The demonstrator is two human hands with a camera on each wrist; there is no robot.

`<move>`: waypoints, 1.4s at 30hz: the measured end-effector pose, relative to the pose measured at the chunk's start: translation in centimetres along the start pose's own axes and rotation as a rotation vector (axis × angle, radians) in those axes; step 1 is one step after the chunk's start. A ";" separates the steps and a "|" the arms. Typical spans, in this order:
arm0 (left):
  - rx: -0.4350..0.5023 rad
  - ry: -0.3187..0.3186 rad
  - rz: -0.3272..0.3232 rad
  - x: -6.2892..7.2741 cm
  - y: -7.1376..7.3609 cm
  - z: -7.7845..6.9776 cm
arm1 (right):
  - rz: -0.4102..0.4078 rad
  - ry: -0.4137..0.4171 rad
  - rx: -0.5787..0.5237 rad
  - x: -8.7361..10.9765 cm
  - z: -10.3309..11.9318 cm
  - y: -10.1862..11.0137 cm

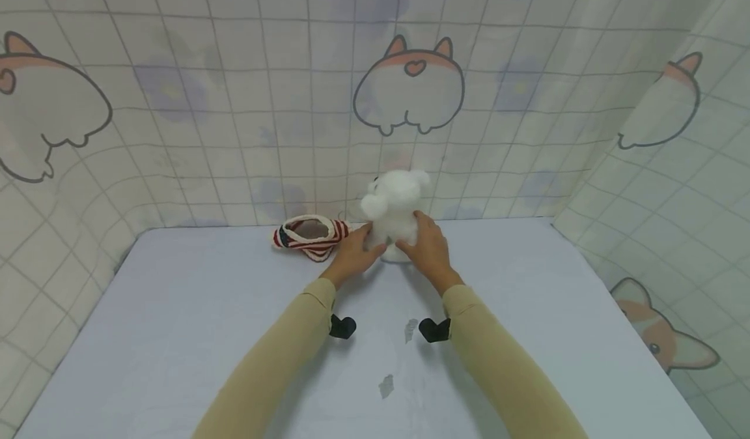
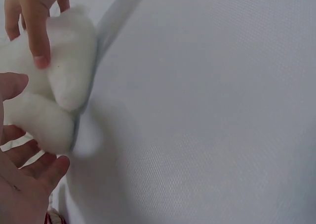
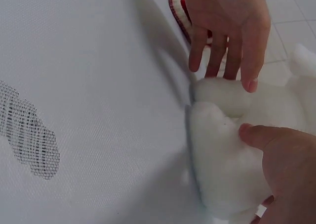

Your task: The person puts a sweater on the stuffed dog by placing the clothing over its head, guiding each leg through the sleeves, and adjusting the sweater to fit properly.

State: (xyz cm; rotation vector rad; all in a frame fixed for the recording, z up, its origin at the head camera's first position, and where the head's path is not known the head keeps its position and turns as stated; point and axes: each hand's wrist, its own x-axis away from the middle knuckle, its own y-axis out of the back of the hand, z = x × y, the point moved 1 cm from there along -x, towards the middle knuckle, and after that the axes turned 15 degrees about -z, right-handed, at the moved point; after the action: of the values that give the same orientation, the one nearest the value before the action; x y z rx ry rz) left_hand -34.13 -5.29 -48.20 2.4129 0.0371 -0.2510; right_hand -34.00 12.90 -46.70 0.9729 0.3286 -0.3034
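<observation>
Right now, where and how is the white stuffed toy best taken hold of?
Probably by its body, just below the head, with the left hand and right hand coming from opposite sides: the toy is upright on the table, and its body looks narrower than the head.

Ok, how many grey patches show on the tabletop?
2 in the head view: the upper grey patch between the wrists, and the lower grey patch nearer the camera, between the forearms. The sleeves may hide more.
</observation>
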 end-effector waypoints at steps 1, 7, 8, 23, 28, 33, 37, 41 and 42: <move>0.001 -0.002 -0.001 0.1 0.0 -0.1 | -0.009 -0.005 0.008 0.0 0.0 -0.1; 0.004 -0.012 -0.004 0.4 0.2 -0.5 | -0.038 -0.035 0.022 0.1 0.1 -0.5; 0.006 -0.013 -0.005 0.5 0.2 -0.6 | -0.040 -0.036 0.019 0.1 0.2 -0.5; 0.095 0.049 0.022 0.4 0.4 -0.3 | -0.053 -0.094 -0.061 -0.4 0.1 0.5; 0.174 0.087 0.018 0.4 0.8 0.0 | -0.032 -0.128 -0.114 -0.3 -0.1 1.0; 0.233 0.102 0.009 0.6 1.4 -0.2 | -0.005 -0.133 -0.167 0.0 -0.3 1.6; 0.266 0.149 -0.004 0.7 1.8 -0.1 | 0.012 -0.135 -0.231 0.1 -0.4 2.2; 0.301 0.180 0.001 0.9 2.2 0.2 | 0.040 -0.136 -0.291 0.2 -0.3 2.8; 0.305 0.184 0.008 0.9 2.3 0.2 | 0.046 -0.134 -0.299 0.3 -0.3 3.0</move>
State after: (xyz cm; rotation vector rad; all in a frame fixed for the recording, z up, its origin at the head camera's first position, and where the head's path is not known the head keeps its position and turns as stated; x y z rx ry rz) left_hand -33.06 -7.18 -47.04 2.7332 0.0779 -0.0307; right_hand -32.61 14.73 -44.73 0.6620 0.2210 -0.2668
